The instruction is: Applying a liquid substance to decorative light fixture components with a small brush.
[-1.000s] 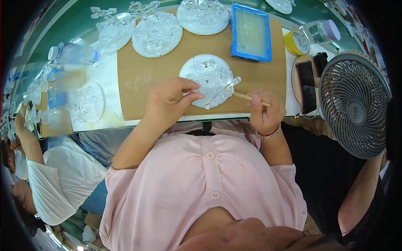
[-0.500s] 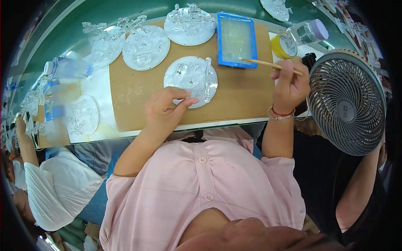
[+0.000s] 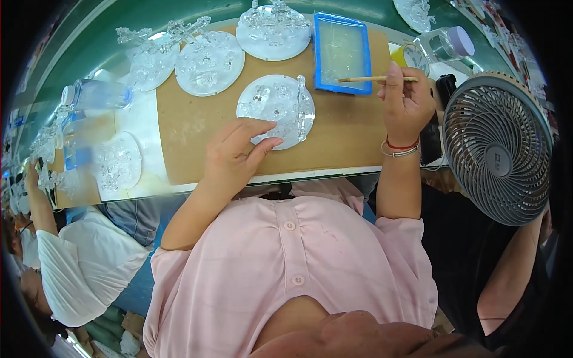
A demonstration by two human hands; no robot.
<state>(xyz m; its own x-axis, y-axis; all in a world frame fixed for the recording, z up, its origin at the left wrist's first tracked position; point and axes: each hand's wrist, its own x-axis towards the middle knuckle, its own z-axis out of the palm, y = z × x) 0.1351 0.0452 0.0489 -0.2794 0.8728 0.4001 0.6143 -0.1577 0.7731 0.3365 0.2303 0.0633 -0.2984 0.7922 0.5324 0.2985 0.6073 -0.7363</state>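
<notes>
My right hand pinches a thin wooden-handled brush. Its tip is over or in the shallow blue-rimmed tray, which holds pale translucent stuff; I cannot tell whether it touches the surface. My left hand is bent over the near left edge of a round white plate bearing clear plastic pieces. Its thumb and forefinger curve toward each other, with a small gap showing; any see-through piece between them is too hard to make out. A long clear piece stands along the plate's right side.
Similar loaded plates line the back of the brown board. A yellow tape roll and a purple-capped jar stand right of the tray. A fan flanks my right arm; people sit on both sides.
The brush tip has dropped lower in the tray, and its handle lies more level. My right hand has shifted a little left. The left forefinger and thumb are slightly farther apart.
</notes>
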